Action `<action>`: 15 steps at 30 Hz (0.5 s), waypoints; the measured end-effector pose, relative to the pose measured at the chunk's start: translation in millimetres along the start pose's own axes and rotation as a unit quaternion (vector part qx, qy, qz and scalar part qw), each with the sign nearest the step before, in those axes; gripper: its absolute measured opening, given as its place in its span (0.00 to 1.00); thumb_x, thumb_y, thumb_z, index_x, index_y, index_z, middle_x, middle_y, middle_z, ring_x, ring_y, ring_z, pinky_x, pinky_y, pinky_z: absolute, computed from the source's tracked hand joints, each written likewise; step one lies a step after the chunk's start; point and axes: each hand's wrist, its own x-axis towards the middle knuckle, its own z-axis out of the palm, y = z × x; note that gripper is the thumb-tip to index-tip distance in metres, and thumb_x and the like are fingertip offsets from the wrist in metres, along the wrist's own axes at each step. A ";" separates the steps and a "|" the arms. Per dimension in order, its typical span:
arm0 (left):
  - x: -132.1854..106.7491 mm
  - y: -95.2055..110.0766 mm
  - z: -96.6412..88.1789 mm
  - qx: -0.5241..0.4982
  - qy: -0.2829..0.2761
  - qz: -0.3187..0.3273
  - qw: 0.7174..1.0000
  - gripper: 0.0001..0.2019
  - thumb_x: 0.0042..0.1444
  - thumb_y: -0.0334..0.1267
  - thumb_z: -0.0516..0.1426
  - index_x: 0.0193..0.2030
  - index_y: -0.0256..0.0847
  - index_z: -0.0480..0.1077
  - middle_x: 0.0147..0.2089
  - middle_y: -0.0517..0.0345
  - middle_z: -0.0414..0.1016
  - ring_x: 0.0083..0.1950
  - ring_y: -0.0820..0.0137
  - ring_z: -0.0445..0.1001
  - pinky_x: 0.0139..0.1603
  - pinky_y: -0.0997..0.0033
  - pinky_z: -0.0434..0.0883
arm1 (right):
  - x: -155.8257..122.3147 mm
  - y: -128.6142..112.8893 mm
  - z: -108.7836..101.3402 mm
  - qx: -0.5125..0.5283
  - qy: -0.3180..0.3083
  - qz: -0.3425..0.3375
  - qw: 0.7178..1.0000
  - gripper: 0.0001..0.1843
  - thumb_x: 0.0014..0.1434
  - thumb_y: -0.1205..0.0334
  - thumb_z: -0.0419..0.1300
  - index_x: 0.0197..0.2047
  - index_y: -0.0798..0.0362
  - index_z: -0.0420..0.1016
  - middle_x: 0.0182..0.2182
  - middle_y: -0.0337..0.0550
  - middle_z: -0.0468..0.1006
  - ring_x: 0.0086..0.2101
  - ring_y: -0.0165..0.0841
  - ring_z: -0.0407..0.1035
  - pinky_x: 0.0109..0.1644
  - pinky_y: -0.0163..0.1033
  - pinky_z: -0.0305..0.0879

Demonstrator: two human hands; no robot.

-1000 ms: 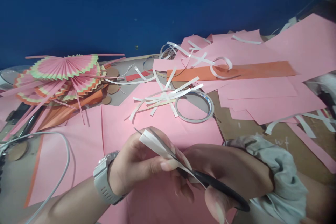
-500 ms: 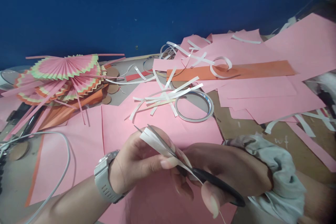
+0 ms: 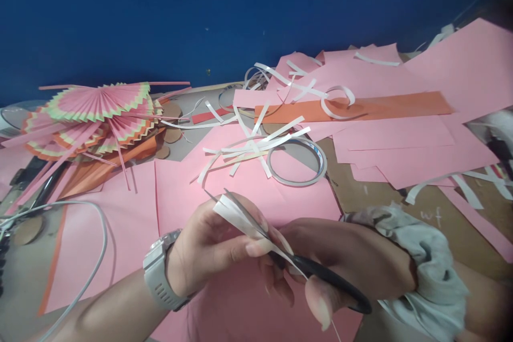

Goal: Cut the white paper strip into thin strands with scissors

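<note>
My left hand [image 3: 208, 248], with a grey watch on its wrist, pinches a narrow white paper strip [image 3: 236, 214] between thumb and fingers. My right hand [image 3: 352, 264], in a pushed-up grey sleeve, grips black-handled scissors [image 3: 320, 278]. The scissor blades point up-left and straddle the strip, slightly apart. Both hands hover over a pink paper sheet [image 3: 240, 181] near the front edge of the table.
A tape ring [image 3: 296, 163] and a heap of white strips [image 3: 248, 144] lie just beyond the hands. Folded pink paper fans [image 3: 96, 112] are piled at the left. Pink sheets and an orange strip [image 3: 360, 109] cover the right side. A white cable [image 3: 96, 246] loops at the left.
My right thumb has shifted slightly left and down on the scissor handle. The strip and my left hand have barely moved.
</note>
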 end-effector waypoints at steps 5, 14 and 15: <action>-0.6 -1.2 -2.8 0.011 -0.020 -0.001 1.000 0.04 0.55 0.30 0.60 0.38 0.39 0.71 0.36 0.54 0.75 0.41 0.66 0.76 0.39 0.66 0.74 | 0.9 -0.4 -1.2 0.029 -0.012 -0.002 1.000 0.30 0.54 0.35 0.56 0.35 0.59 0.71 0.28 0.40 0.70 0.27 0.27 0.62 0.33 0.33 0.62; -2.1 -1.3 -4.7 -0.010 -0.031 -0.013 0.999 0.05 0.55 0.28 0.60 0.39 0.39 0.71 0.37 0.55 0.74 0.40 0.68 0.76 0.40 0.67 0.74 | 2.7 6.0 7.5 0.023 0.014 -0.012 1.000 0.33 0.52 0.30 0.54 0.34 0.57 0.68 0.27 0.40 0.70 0.28 0.28 0.63 0.32 0.33 0.61; -1.8 -1.3 -4.5 -0.009 -0.032 -0.009 0.999 0.05 0.55 0.28 0.60 0.38 0.39 0.71 0.37 0.55 0.74 0.40 0.68 0.76 0.40 0.68 0.73 | 2.4 5.8 8.5 0.022 0.012 -0.009 1.000 0.35 0.51 0.28 0.52 0.34 0.57 0.68 0.28 0.40 0.71 0.28 0.28 0.63 0.32 0.34 0.62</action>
